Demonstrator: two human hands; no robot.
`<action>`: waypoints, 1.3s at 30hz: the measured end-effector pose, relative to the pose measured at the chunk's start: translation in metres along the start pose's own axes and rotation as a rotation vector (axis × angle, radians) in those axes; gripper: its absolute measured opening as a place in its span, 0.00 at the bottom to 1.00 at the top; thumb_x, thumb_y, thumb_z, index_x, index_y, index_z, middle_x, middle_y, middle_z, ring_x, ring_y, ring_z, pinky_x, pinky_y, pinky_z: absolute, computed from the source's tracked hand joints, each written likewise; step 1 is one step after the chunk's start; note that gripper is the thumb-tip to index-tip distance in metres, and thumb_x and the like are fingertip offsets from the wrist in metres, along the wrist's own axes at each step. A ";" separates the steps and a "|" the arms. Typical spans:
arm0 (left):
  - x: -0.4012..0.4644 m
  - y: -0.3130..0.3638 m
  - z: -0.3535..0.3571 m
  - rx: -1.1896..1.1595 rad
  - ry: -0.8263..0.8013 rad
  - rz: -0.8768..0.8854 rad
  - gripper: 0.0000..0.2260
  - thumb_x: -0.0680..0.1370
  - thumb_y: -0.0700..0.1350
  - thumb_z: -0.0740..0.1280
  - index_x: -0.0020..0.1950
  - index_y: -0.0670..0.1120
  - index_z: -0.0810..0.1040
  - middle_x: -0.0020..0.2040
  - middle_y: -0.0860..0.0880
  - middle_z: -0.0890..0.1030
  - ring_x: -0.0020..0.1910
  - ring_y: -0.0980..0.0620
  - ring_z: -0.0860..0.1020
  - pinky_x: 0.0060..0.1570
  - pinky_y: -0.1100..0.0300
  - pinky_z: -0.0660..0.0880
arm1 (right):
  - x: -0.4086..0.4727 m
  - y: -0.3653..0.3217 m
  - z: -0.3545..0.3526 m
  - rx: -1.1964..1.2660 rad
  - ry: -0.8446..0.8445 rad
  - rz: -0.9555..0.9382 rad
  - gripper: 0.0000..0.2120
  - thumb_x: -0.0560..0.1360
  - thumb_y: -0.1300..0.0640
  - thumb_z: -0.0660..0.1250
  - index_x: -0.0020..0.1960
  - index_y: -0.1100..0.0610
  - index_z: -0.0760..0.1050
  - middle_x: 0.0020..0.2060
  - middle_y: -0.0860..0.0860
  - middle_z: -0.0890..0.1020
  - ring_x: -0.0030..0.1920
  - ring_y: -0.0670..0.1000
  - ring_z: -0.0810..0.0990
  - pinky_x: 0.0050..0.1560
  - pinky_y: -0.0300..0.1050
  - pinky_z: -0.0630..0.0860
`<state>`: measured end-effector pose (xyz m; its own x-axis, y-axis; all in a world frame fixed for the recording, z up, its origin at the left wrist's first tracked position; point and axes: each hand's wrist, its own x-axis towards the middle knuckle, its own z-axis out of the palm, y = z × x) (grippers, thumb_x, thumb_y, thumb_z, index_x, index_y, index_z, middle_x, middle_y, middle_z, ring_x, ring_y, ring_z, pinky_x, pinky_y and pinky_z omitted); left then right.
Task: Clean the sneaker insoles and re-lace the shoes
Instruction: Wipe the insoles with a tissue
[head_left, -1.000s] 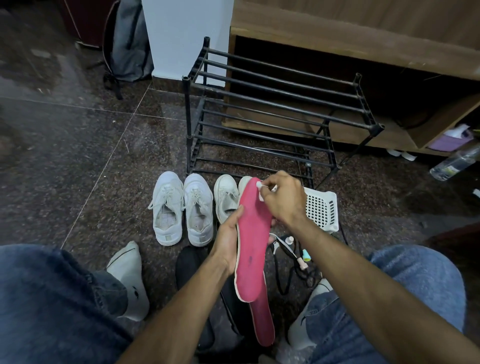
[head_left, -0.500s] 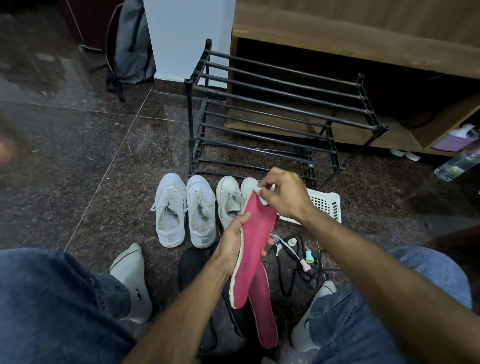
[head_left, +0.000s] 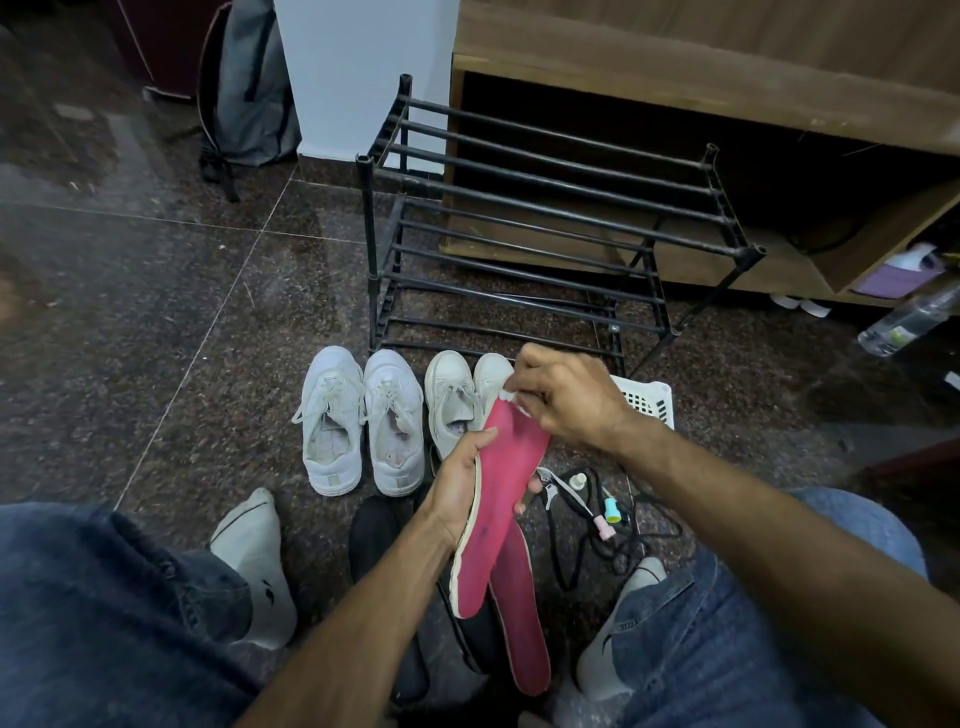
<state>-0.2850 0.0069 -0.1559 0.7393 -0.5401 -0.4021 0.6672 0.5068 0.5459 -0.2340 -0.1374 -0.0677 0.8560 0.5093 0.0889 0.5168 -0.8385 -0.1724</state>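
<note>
1. A seated person's left hand (head_left: 460, 486) grips a pink insole (head_left: 501, 499) by its middle, thumb on the pink face and fingertips wrapped round the far edge, holding it tilted above the floor (head_left: 156, 322).
2. The right hand (head_left: 563, 402) pinches a small white wipe (head_left: 511, 400) against the toe end of that insole, fingers curled tight around it.
3. A second pink insole (head_left: 522, 629) lies below the first, partly covered by it, resting on a black shoe (head_left: 374, 540) between the person's socked feet.
4. Two pairs of white sneakers (head_left: 363, 421) stand side by side on the dark stone floor, toes pointing toward a black metal shoe rack (head_left: 545, 218).
5. A white plastic basket (head_left: 647, 397) sits just behind the right wrist; a tangle of black cables (head_left: 587, 540) lies beside the insoles.
6. A grey backpack (head_left: 249, 88) leans against the wall at the upper left, and a clear bottle (head_left: 906, 322) lies at the right edge.
</note>
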 end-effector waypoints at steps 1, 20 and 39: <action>0.000 0.000 -0.001 0.004 0.002 -0.006 0.21 0.74 0.52 0.60 0.58 0.39 0.76 0.41 0.40 0.80 0.33 0.44 0.78 0.26 0.59 0.72 | 0.003 0.005 -0.002 -0.017 0.039 0.052 0.08 0.75 0.57 0.67 0.53 0.54 0.83 0.47 0.48 0.78 0.44 0.55 0.80 0.40 0.52 0.77; 0.003 0.011 -0.003 -0.122 -0.064 0.039 0.21 0.76 0.57 0.59 0.44 0.44 0.85 0.37 0.44 0.82 0.32 0.45 0.79 0.30 0.57 0.75 | -0.010 -0.037 0.025 0.137 0.235 0.295 0.07 0.74 0.55 0.67 0.48 0.53 0.84 0.45 0.48 0.81 0.41 0.56 0.81 0.40 0.48 0.76; -0.002 0.020 -0.027 -0.287 0.122 0.098 0.27 0.77 0.60 0.58 0.54 0.37 0.83 0.49 0.37 0.83 0.44 0.42 0.82 0.49 0.51 0.79 | -0.043 -0.089 0.054 0.342 0.103 0.279 0.07 0.73 0.58 0.68 0.47 0.53 0.84 0.44 0.48 0.82 0.42 0.54 0.80 0.43 0.48 0.77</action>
<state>-0.2711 0.0361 -0.1636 0.7948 -0.4038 -0.4530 0.5782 0.7304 0.3635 -0.3175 -0.0738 -0.1096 0.9678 0.2362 0.0874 0.2468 -0.8199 -0.5166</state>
